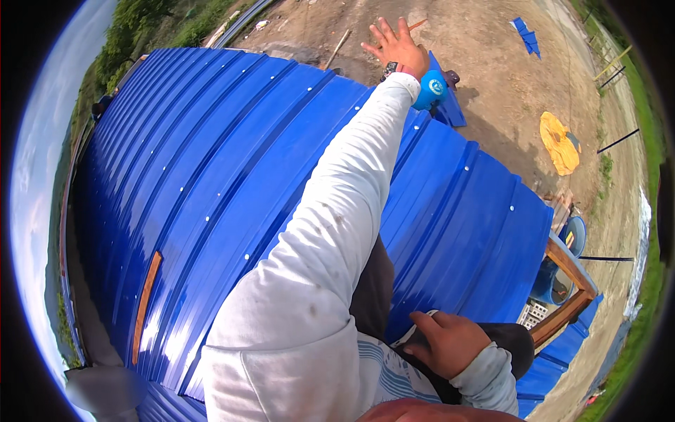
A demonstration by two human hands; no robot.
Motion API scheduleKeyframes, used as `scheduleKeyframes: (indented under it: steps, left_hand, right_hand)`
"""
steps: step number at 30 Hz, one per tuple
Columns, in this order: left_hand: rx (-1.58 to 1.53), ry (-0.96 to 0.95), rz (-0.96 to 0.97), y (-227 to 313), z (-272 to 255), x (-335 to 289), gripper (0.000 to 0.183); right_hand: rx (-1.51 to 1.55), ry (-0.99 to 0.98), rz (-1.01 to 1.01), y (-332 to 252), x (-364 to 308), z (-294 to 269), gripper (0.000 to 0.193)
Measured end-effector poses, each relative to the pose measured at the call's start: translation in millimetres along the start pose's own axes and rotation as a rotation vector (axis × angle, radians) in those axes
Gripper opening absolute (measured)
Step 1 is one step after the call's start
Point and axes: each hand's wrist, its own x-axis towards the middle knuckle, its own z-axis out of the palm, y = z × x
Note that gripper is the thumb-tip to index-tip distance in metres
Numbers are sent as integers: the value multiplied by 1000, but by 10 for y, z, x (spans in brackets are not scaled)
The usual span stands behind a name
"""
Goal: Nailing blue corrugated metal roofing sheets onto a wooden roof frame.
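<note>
My left arm stretches across a blue ribbed metal roof [281, 162] to its far edge. There my left hand [401, 50] is raised with fingers spread, a watch on the wrist. A thin orange-brown stick [418, 24] shows beside its fingertips; I cannot tell whether it touches them. Just below that hand is a blue rounded cap [432, 89], apparently on a person, with a blue sheet piece [450, 109] beside it. Close to my body, my right hand [451, 344] is curled near my dark-clad knee. What its fingers close on, if anything, is hidden.
A narrow brown wood strip [146, 308] lies on the roof at left. Brown framing [566, 313] shows at the right corner, by a blue barrel [575, 235]. Past the roof edge, bare ground holds a yellow cloth [559, 143] and a blue scrap [526, 37].
</note>
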Motion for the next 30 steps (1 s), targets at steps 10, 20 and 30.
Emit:
scheduleKeyframes:
  steps: [10,20,30]
  left_hand:
    - [242,-433,-645,-935,313,-319,83]
    - [323,-97,-341,-1234,-525,2,85]
    - [35,-358,-391,-1163,-545,254,68]
  right_hand:
    - [-15,-15,17,-16,-30,-1,54]
    - [16,26,-28,4,-95,-29,54]
    - [-10,24,-55,-1,-59,-75,53]
